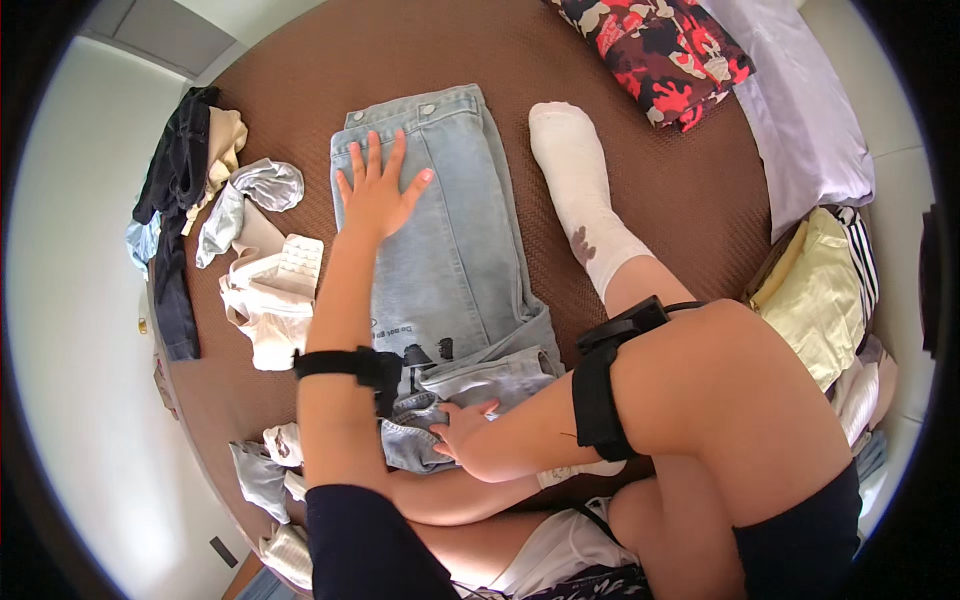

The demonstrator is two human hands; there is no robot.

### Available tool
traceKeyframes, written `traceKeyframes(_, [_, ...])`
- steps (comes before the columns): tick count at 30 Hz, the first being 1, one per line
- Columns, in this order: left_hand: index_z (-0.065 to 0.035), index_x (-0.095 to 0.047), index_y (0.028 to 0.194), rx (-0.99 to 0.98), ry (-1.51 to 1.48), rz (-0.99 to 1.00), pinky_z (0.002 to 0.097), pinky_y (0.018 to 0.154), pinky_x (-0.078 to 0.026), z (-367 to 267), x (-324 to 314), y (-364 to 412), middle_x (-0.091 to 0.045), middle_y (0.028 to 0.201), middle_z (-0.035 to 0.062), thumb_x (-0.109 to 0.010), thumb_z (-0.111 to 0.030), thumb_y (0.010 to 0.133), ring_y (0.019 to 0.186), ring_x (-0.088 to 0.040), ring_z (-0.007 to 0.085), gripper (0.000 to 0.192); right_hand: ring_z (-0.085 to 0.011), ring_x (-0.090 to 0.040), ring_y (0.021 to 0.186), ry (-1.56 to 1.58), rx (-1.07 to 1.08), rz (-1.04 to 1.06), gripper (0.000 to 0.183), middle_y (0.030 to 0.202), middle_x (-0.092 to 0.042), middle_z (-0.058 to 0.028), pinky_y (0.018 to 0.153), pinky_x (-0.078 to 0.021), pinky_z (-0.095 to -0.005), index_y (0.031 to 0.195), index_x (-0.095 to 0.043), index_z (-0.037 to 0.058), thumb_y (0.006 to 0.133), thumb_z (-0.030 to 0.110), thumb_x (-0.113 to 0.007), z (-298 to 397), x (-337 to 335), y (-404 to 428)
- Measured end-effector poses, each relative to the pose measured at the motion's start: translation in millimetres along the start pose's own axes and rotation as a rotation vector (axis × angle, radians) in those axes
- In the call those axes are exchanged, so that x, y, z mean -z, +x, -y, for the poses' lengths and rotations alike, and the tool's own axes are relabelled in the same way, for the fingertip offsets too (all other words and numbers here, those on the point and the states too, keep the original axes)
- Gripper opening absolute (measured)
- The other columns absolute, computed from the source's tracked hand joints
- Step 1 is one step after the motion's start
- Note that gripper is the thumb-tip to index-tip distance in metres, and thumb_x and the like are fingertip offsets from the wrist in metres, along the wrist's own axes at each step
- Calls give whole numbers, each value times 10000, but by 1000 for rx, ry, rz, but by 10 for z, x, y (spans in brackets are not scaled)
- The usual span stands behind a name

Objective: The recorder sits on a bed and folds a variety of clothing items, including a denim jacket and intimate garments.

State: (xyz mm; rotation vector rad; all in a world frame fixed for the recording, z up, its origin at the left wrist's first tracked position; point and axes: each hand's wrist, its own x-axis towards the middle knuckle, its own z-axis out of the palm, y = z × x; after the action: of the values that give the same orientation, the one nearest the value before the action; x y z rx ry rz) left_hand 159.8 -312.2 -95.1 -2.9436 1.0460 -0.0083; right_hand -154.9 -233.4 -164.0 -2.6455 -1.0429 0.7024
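A pair of light-blue denim jeans (457,240) lies folded lengthwise before me, with the buttoned waistband at the far end. Palm down, my left hand (379,196) presses flat near that waistband, fingers spread. Dark print and writing mark the denim further down. At the near end the legs are bunched and partly turned back in a denim fold (412,435). My right hand (469,439) touches this fold with its fingers apart; its palm side is hidden. Black straps with small devices circle both forearms.
The brown woven mat (420,45) carries beige bras (274,300), dark trousers (176,180) and a grey cloth (262,187) at left. My socked foot (574,157) lies right of the jeans. Camouflage-patterned fabric (667,60), a lavender pillow (810,112) and yellow clothes (817,300) line the right.
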Motion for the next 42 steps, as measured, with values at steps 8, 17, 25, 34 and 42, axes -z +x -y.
traceKeyframes(8, [-91, -268, 1353, -485, -61, 316, 498, 1025, -240, 272, 898, -1407, -238, 1409, 167, -550, 20, 705, 1304, -213, 360, 715, -339, -118, 1316, -48, 199, -16, 875, 1451, -136, -22, 711, -502, -570, 1391, -186, 270, 683, 269, -700, -155, 131, -169])
traceKeyframes(17, [-28, -238, 1346, -590, -140, 656, 540, 1001, -247, 44, 1133, -2826, -212, 1397, 229, -702, -203, 562, 1300, -209, 389, 928, -426, -190, 1260, -366, 59, 94, 651, 1419, -178, -62, 584, -494, -622, 1392, -183, 249, 822, 221, -496, -151, 1030, -764])
traceKeyframes(25, [-87, -222, 1372, -485, -149, 686, 520, 1020, -224, 95, 807, -2819, -191, 1427, 162, -716, -265, 592, 1323, -173, 341, 940, -376, -140, 1285, -241, -35, 72, 736, 1425, -119, -54, 615, -478, -604, 1398, -147, 293, 784, 246, -550, -126, 885, -678])
traceKeyframes(34, [-29, -331, 1316, -604, -138, 356, 468, 1034, -235, 210, 531, -2911, -318, 1354, 211, -616, -111, 695, 1268, -295, 352, 689, -358, -142, 1297, -211, -33, 101, 740, 1424, -130, -45, 673, -440, -636, 1398, -159, 272, 777, 260, -561, -138, 1025, -741])
traceKeyframes(42, [-10, -363, 1295, -577, -202, 503, 442, 1051, -219, 188, 716, -2776, -343, 1335, 224, -636, -78, 654, 1266, -295, 360, 699, -369, -173, 1303, 18, -55, -22, 623, 1420, -187, -103, 748, -368, -686, 1387, -221, 163, 826, 234, -480, -135, 1151, -836])
